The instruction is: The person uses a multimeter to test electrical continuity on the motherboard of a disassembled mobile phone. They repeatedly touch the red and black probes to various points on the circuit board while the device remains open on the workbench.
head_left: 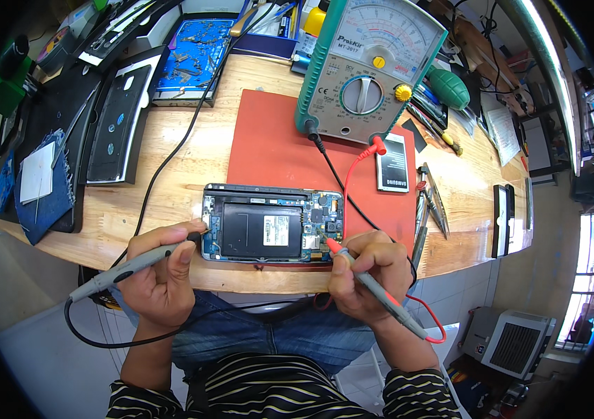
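Note:
An opened smartphone (241, 223) lies sideways at the front of the table, its circuit board bare at the right end and a black battery bay in the middle. My left hand (161, 279) grips a grey test probe (112, 277) whose black tip points at the phone's left edge. In my right hand (374, 276) is a grey test probe with a red tip (335, 246), held against or just over the board's lower right. Whether either point touches metal is too small to tell. Both leads belong to a green-cased analog multimeter (363, 77) standing behind the phone.
Under the phone and meter lies an orange-red mat (262, 140). A phone battery (392, 164) rests right of the meter, beside tweezers (436, 202). Black phone parts (119, 119) and a blue tray of small boards (189, 59) stand left. The black cable crosses the table.

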Demonstrator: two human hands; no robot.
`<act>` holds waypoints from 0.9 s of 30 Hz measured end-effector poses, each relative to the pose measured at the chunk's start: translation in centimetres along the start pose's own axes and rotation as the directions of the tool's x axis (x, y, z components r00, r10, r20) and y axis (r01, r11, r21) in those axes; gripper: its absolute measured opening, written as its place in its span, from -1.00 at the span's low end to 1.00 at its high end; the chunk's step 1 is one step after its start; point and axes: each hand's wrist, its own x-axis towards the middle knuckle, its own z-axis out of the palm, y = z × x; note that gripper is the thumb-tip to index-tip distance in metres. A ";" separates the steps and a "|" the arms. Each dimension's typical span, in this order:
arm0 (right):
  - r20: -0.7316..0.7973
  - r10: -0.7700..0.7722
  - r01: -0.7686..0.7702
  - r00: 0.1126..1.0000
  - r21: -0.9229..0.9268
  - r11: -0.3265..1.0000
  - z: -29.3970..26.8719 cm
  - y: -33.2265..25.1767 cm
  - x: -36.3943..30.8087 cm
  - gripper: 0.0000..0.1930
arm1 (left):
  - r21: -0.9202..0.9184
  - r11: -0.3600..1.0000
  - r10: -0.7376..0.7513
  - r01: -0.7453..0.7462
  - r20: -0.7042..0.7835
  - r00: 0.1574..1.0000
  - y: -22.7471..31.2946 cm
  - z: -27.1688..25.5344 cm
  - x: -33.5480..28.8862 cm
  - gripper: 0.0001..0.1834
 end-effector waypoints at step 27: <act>-0.033 -0.026 0.026 0.999 0.008 1.000 0.1 0.3 -0.2 -0.72 | 0.005 1.000 0.012 -0.012 -0.010 1.000 -0.2 0.0 0.0 -0.82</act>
